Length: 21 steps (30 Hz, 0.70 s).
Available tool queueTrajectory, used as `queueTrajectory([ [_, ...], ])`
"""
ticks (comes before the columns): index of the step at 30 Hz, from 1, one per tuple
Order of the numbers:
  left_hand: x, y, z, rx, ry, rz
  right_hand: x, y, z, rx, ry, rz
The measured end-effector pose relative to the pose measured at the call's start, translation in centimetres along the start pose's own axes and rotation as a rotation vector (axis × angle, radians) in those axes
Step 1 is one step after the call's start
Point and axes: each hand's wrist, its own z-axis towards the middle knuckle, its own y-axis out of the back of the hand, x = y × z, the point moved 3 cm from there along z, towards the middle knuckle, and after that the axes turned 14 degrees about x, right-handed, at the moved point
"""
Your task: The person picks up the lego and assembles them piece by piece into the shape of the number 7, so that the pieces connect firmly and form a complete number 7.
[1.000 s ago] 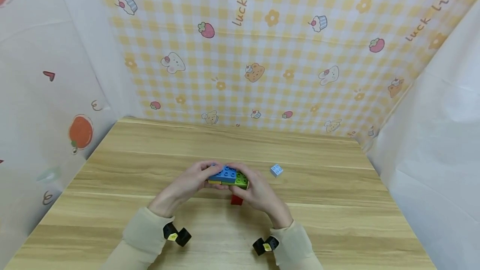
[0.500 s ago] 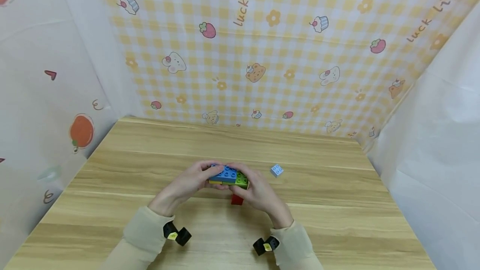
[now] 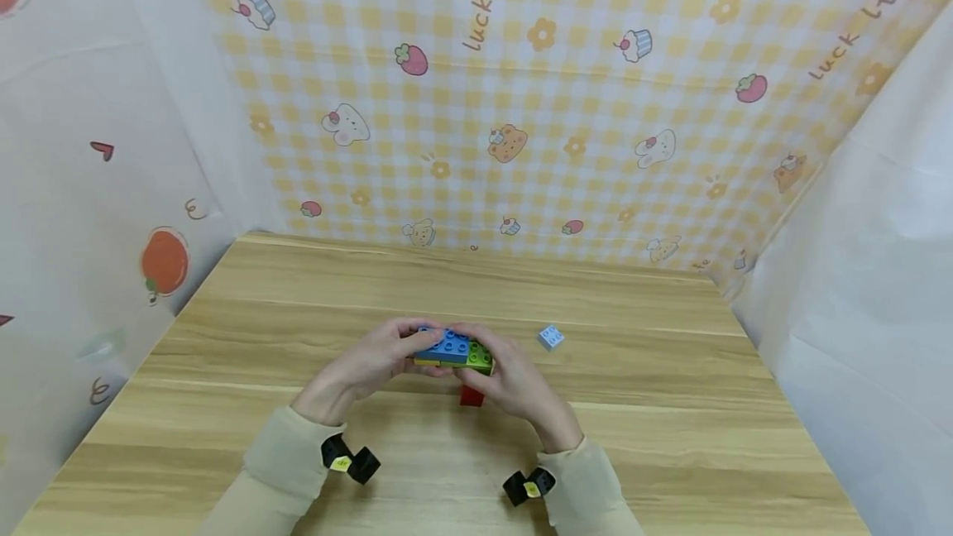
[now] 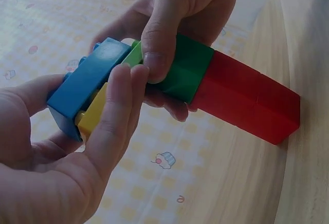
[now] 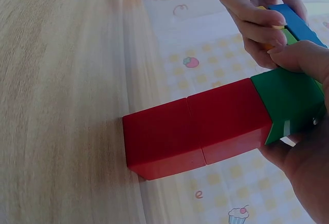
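A tower of toy building bricks stands on the table between both hands. Two red bricks (image 5: 200, 126) form its lower part, with a dark green brick (image 5: 288, 100) above them. Higher up come a light green brick (image 3: 481, 356) and a yellow brick (image 4: 95, 112), and a blue brick (image 3: 450, 349) lies across the top. My left hand (image 3: 375, 358) pinches the blue and yellow bricks at the overhanging end, thumb on top and fingers below. My right hand (image 3: 512, 372) grips the green bricks from the other side, its thumb in front.
A small light blue brick (image 3: 551, 337) lies on the wooden table (image 3: 633, 437), right of and beyond my right hand. A yellow checked cloth (image 3: 581, 114) hangs behind the table, and white cloths (image 3: 864, 213) close off its sides.
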Motion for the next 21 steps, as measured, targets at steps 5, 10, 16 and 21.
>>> queueTrajectory([
  [5, 0.0, 0.14, 0.1, 0.005, 0.015, -0.001, -0.11, 0.0, -0.07, -0.006, 0.019, -0.004],
  [10, -0.01, 0.14, 0.25, -0.01, 0.02, -0.014, -0.13, 0.07, -0.13, -0.008, 0.027, -0.002],
  [16, -0.11, -0.04, 0.24, -0.035, 0.027, -0.036, -0.21, 0.06, -0.12, -0.005, 0.034, -0.002],
  [21, -0.27, -0.24, 0.19, -0.015, 0.014, -0.035, -0.21, 0.07, -0.07, -0.007, 0.039, -0.023],
])
